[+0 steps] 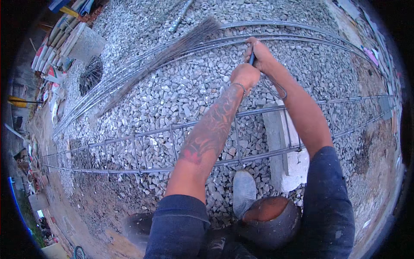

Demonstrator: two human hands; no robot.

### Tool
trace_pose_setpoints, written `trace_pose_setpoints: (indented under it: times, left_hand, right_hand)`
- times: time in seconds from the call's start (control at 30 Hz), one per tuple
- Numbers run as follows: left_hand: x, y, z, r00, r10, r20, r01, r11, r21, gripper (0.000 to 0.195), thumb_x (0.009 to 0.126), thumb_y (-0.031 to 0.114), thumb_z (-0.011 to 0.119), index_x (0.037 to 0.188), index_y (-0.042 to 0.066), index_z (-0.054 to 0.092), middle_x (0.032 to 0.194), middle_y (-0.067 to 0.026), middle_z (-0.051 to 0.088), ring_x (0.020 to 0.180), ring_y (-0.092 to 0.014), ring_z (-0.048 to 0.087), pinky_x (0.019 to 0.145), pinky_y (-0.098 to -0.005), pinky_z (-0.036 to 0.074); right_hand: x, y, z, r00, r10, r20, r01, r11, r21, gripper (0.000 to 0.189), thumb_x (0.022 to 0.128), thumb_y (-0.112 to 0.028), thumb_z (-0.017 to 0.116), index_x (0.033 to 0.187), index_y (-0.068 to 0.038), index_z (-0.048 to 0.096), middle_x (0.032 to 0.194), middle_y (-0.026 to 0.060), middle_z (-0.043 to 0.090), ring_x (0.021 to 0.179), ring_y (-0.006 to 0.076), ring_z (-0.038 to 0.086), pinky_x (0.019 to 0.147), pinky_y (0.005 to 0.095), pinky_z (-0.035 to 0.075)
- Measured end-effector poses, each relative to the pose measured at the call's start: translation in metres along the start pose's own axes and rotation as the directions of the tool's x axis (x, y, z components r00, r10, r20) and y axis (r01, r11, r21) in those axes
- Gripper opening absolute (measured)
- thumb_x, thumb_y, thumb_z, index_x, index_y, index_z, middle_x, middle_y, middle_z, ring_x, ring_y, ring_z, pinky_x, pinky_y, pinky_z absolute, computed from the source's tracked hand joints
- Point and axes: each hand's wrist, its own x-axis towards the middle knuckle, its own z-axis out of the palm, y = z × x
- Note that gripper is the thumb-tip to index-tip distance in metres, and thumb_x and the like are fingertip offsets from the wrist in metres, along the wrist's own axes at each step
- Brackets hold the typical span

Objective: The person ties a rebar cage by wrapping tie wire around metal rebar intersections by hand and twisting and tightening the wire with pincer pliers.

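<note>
My left hand (245,77) is closed around a dark-handled tool (252,58), whose working end is hidden. Just beyond it, my right hand (262,54) grips the upper part of the same handle. A bent wire loop (280,92) shows beside my right forearm. Both hands are above the gravel (194,84), short of several long steel rods (288,38). Under my forearms a rebar cage (237,137) runs across the view, made of long bars with wire stirrups. Part of it passes over a concrete block (275,155) near my right arm.
A twig broom (168,56) lies across the rods. At the upper left are a grey bucket (86,45), a tangle of wire (91,76) and stacked bags (53,48). My boot (244,187) rests on the gravel close to the cage. A metal tube (180,16) lies at the top.
</note>
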Motion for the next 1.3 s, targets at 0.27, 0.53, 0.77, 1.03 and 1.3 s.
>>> trace_pose_setpoints:
  times: [0.27, 0.53, 0.77, 1.03, 1.3]
  left_hand:
    - [-0.068, 0.017, -0.006, 0.797, 0.248, -0.551, -0.246, 0.966, 0.079, 0.019, 0.072, 0.018, 0.058, 0.073, 0.000, 0.063, 0.067, -0.0205, 0.062, 0.067, -0.037, 0.062, 0.064, -0.0424, 0.049]
    - [-0.065, 0.009, -0.069, 0.788, 0.597, 0.154, -0.420, 0.703, -0.574, 0.035, 0.068, 0.022, 0.070, 0.089, -0.005, 0.061, 0.072, -0.0142, 0.062, 0.068, -0.018, 0.062, 0.061, -0.0304, 0.046]
    - [-0.086, 0.019, -0.039, 0.926, 0.304, -0.223, -0.363, 0.878, -0.311, 0.026, 0.076, 0.028, 0.065, 0.080, 0.002, 0.059, 0.066, -0.0105, 0.058, 0.062, -0.025, 0.057, 0.053, -0.0351, 0.040]
    - [-0.093, 0.013, -0.034, 0.653, 0.427, -0.626, -0.581, 0.813, -0.052, 0.021, 0.072, 0.019, 0.068, 0.076, 0.002, 0.058, 0.068, -0.0127, 0.058, 0.062, -0.026, 0.060, 0.053, -0.0359, 0.043]
    - [-0.088, -0.001, -0.058, 0.930, 0.361, -0.066, -0.336, 0.764, -0.551, 0.014, 0.078, 0.015, 0.063, 0.072, 0.004, 0.057, 0.060, -0.0025, 0.057, 0.050, -0.010, 0.051, 0.045, -0.0262, 0.039]
  right_hand:
    - [-0.081, -0.058, 0.049, 0.925, -0.361, -0.117, 0.340, 0.926, -0.166, 0.042, 0.089, -0.047, 0.048, 0.073, -0.008, 0.042, 0.055, -0.0023, 0.034, 0.045, 0.0093, 0.035, 0.043, 0.0259, 0.035]
    - [-0.098, -0.062, 0.034, 0.612, -0.369, 0.700, 0.191, 0.927, 0.322, 0.040, 0.089, -0.043, 0.050, 0.068, -0.013, 0.036, 0.057, -0.0049, 0.024, 0.048, 0.0054, 0.028, 0.044, 0.0202, 0.030]
    - [-0.136, -0.071, 0.064, 0.849, -0.496, 0.182, 0.528, 0.783, -0.329, 0.040, 0.086, -0.041, 0.056, 0.066, -0.013, 0.037, 0.056, -0.0050, 0.031, 0.044, 0.0074, 0.031, 0.045, 0.0223, 0.034]
    - [-0.119, -0.054, 0.057, 0.752, -0.527, 0.396, 0.588, 0.807, -0.043, 0.037, 0.087, -0.042, 0.055, 0.082, -0.006, 0.052, 0.059, -0.0039, 0.042, 0.049, 0.0040, 0.038, 0.046, 0.0198, 0.034]
    - [-0.134, -0.071, 0.056, 0.562, -0.382, 0.734, 0.477, 0.874, 0.090, 0.027, 0.092, -0.031, 0.049, 0.077, -0.008, 0.046, 0.061, -0.0042, 0.031, 0.049, 0.0056, 0.033, 0.049, 0.0208, 0.034]
